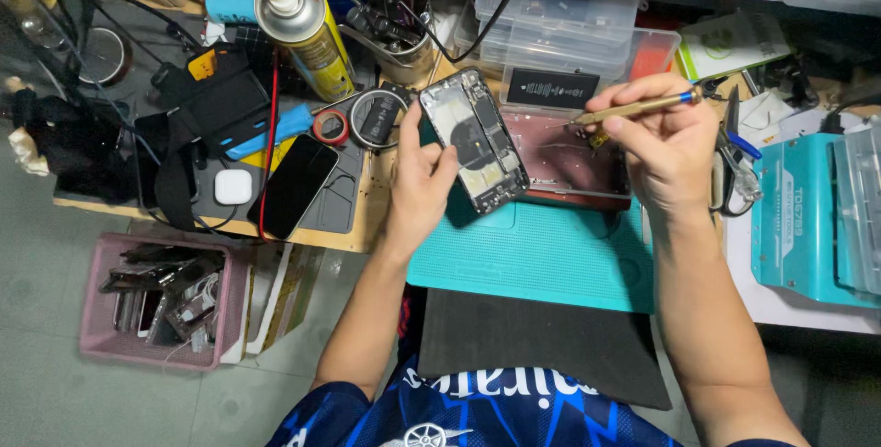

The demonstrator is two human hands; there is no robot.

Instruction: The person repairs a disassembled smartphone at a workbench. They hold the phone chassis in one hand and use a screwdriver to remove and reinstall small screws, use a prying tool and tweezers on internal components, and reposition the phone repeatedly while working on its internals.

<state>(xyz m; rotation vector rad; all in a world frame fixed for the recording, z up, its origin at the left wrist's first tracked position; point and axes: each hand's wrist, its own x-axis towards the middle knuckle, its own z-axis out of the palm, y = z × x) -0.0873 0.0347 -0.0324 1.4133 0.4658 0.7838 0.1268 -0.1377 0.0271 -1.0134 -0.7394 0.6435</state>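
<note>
The left hand [418, 185] held the opened phone [474, 139] by its edges, tilted above the teal mat [541, 259] on the desk. It looked light, stiff and fragile inside, best gripped by the frame. The right hand [665, 144] pinched a screwdriver [633, 109] near it.

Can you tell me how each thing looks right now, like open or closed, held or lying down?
opened phone: back off, insides showing, held tilted in the left hand.
screwdriver: held in the right hand, tip off the phone.
black phone: lying flat, screen dark.
spray can: standing, cap off.
pink basket: on the floor, full of parts.
clear boxes: stacked, lids shut.
</note>
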